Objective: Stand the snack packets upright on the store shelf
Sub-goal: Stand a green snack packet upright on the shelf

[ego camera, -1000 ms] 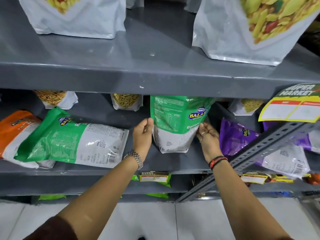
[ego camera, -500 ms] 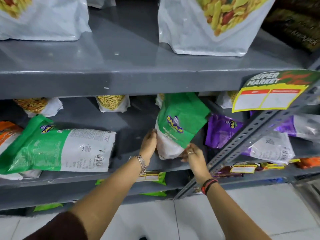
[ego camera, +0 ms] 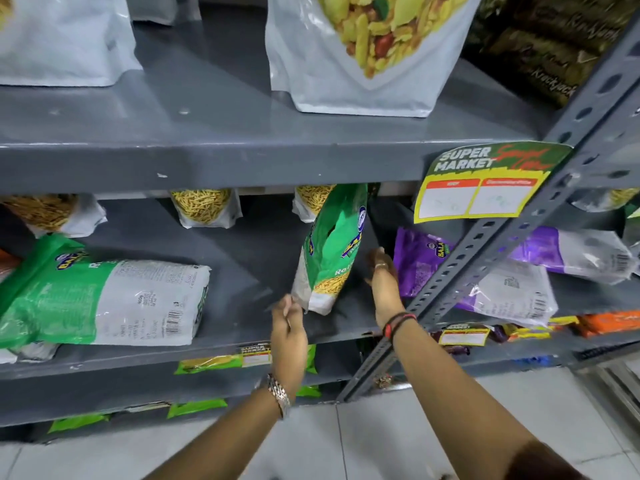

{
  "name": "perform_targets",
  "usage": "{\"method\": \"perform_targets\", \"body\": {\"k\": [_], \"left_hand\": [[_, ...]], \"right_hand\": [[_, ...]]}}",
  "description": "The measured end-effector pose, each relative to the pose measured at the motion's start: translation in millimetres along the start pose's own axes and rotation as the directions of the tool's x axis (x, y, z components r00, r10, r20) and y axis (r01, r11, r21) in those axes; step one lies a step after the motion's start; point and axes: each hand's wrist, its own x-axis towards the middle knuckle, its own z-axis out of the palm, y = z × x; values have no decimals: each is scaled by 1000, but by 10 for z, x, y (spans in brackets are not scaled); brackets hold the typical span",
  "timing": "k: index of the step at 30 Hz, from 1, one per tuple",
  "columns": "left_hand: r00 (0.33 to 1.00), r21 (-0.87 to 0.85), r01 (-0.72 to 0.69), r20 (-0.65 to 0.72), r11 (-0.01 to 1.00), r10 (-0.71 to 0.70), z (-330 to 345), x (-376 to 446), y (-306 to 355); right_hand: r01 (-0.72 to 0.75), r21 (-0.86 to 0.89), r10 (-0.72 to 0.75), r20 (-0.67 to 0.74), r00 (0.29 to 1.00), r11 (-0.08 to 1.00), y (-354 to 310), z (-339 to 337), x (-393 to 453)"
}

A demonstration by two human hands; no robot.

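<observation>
A green snack packet (ego camera: 334, 251) stands upright on the middle shelf (ego camera: 138, 360), turned nearly edge-on to me. My left hand (ego camera: 289, 329) pinches its lower left corner. My right hand (ego camera: 382, 282) is flat with fingers apart just right of the packet, with a small dark gap between them. Another green packet (ego camera: 104, 299) lies flat at the left. A purple packet (ego camera: 420, 258) lies flat just right of my right hand, and a second purple packet (ego camera: 571, 252) lies further right.
A slanted slotted post (ego camera: 485, 258) crosses in front of the purple packets. A yellow price sign (ego camera: 485, 183) hangs from the upper shelf edge. Small upright packets (ego camera: 204, 207) line the back. Big white packets (ego camera: 367, 53) stand on the shelf above.
The green packet has been turned from facing me to nearly edge-on. My right hand has come off it and moved to its right. My left hand dropped to its bottom corner.
</observation>
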Motion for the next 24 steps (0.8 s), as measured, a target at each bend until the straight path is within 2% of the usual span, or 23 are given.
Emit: {"method": "perform_targets", "body": {"k": [3,6,10,12,15,20,24], "left_hand": [[990,30,-14,142,999,9,177,-201,5],[993,27,29,110,999,-32,299,-155,-5],[998,-87,54,15,995,-53,301,59,-1],[999,-68,48,5,997,-47,250,202,15],[997,-28,47,59,999,-45,205,441,10],[996,32,59,65,998,-61,252,580,136],[993,-101,99,-47,990,-104,119,491,31]], "right_hand": [[-83,60,75,132,988,995,11,132,200],[-78,-50,87,207,975,996,51,182,88],[-61,-52,68,168,983,997,154,136,-98],[-33,-49,39,129,991,998,180,79,-234],[47,-48,-41,131,991,998,255,-1,-390],[71,-2,-70,151,986,997,283,-54,-427],[92,-103,-82,97,992,990,320,-136,-503]]}}
